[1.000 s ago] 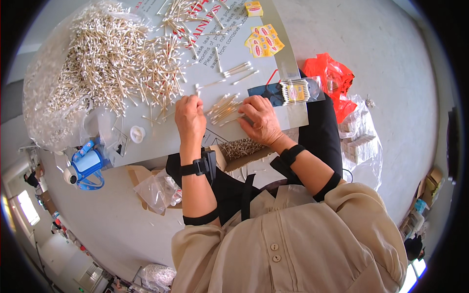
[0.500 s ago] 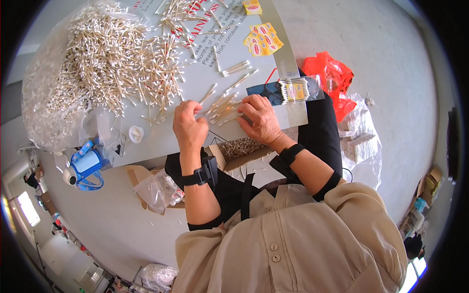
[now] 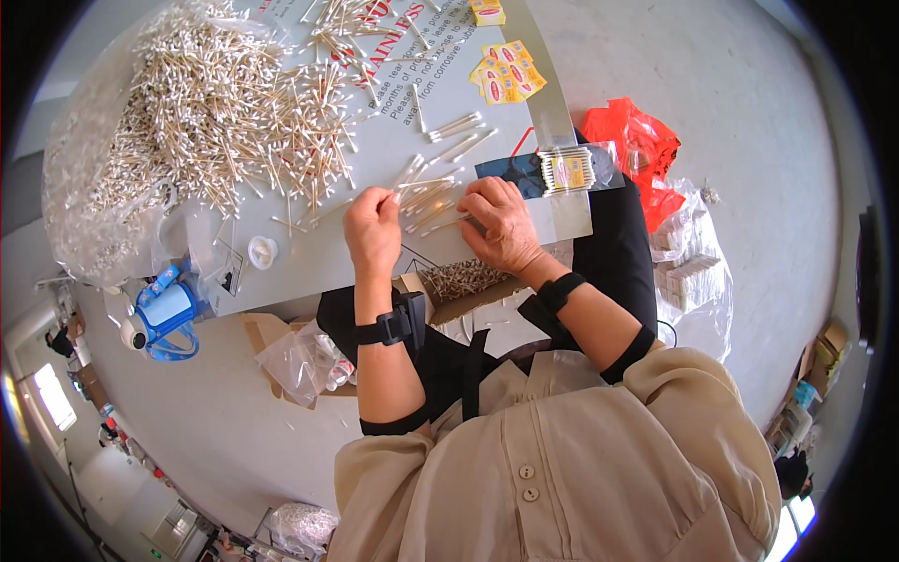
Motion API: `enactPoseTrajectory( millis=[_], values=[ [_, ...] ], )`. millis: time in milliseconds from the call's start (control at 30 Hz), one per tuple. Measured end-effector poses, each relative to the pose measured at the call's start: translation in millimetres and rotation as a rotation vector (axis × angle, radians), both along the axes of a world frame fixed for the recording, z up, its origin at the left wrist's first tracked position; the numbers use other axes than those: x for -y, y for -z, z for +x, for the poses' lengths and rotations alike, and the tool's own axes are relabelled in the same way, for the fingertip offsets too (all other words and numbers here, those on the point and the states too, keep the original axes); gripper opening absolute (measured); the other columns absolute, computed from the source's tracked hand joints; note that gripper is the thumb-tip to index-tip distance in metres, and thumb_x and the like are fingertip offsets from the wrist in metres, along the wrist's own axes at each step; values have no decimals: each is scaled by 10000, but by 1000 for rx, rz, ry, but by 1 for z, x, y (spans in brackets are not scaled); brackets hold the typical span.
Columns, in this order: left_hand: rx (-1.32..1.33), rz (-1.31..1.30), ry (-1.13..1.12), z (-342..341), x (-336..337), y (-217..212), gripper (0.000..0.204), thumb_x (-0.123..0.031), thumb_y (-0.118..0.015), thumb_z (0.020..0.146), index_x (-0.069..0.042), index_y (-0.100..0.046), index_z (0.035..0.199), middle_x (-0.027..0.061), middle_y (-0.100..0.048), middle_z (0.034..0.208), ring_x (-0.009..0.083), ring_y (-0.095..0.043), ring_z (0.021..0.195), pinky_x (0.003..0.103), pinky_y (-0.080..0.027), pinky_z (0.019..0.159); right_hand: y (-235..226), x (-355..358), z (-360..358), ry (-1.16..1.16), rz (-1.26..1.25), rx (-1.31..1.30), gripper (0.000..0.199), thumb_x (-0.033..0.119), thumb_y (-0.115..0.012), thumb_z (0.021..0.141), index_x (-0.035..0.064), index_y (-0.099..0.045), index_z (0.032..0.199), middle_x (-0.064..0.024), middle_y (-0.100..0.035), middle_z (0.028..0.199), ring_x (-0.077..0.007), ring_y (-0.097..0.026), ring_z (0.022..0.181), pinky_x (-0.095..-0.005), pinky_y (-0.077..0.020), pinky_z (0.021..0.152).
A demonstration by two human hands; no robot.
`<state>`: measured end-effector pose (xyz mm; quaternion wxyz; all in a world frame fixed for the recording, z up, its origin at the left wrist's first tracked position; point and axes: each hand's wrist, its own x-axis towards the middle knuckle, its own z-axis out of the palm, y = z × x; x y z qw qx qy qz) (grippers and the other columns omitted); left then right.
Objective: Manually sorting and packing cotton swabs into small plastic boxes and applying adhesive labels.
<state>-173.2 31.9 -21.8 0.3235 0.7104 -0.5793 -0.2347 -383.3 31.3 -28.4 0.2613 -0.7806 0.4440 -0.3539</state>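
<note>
Clear pack (image 3: pixel 568 170) w/ swabs inside, lying on table (image 3: pixel 524 84) just right of bundle (image 3: pixel 426 199). Clear bag (image 3: pixel 80 215) at table's left end, spilling big swab heap (image 3: pixel 206 103). Left hand (image 3: pixel 373 229) pinched on bundle's near end; right hand (image 3: pixel 501 221) curled, fingertips pressed on bundle's right side. Bundle flat on table btwn both hands. Yellow labels (image 3: pixel 506 80) farther up table.

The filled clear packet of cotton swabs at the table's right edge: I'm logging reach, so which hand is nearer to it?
The right hand is nearer, just left of and below the filled clear packet. The left hand lies farther left, beyond the small bunch of swabs between the hands.
</note>
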Motion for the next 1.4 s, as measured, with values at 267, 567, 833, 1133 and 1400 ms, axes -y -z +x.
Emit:
enactPoseTrajectory(
  millis=[267,567,833,1133,1400],
  values=[
    [-447,262,-153,5,-20,-27,118,-70,-661,866,23,-621,806,-21,-536,646,52,-425,572,239,-372,506,1,0,-4,18,-5,-7,260,100,-672,702,79,-598,950,-94,-549,967,-292,-544,922,-394,-426,816],
    [-507,-128,-324,1,-24,-7,77,-54,-608,926,15,-594,896,45,-643,795,83,-554,706,229,-445,626,-4,-1,3,13,-19,-33,397,142,-698,729,78,-610,1111,-94,-563,983,-290,-550,940,-393,-429,820],
    [-517,366,126,18,-43,-49,37,-33,-652,873,-2,-644,892,-26,-613,747,46,-538,692,204,-433,621,2,-1,-3,33,-18,-11,348,113,-672,745,65,-607,1084,-101,-574,998,-305,-554,940,-408,-435,829],
    [-149,291,-91,-6,-41,-31,132,-67,-707,806,2,-602,845,94,-599,719,157,-562,620,300,-468,599,3,0,-2,27,-5,12,276,94,-665,763,65,-611,1032,-105,-575,995,-313,-559,942,-419,-436,824],
    [183,23,53,-11,-10,-8,181,6,-696,751,-61,-617,900,95,-600,843,299,-606,764,399,-497,682,3,0,-1,11,-7,-8,280,124,-689,726,76,-612,991,-98,-562,979,-302,-557,925,-406,-435,811]
  ],
)
